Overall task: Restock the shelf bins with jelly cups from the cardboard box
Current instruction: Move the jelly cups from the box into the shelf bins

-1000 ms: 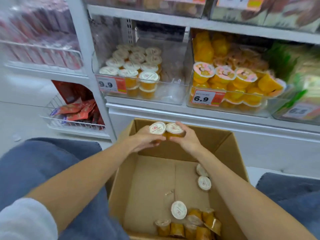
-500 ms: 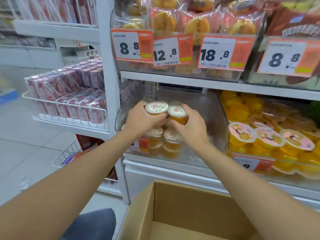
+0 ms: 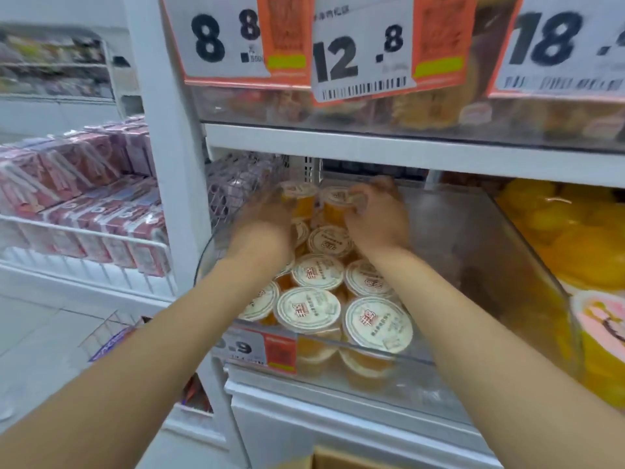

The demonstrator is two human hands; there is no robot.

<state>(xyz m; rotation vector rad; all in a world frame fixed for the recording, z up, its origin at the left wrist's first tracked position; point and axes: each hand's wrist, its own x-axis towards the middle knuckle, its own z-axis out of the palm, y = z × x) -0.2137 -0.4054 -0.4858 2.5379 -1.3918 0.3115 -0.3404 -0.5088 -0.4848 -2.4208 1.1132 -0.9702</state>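
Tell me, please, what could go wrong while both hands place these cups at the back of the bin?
The left hand and right hand hold the left cup and right cup above the stacked cups; set off-centre, they may topple.
The hands work close under the upper shelf and could bump it, loosening a grip.

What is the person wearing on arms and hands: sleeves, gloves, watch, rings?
Nothing visible. The left forearm and right forearm are bare to the frame edge, no sleeve. The left hand and right hand are ungloved, no watch at either wrist. Blur hides any rings on the fingers.
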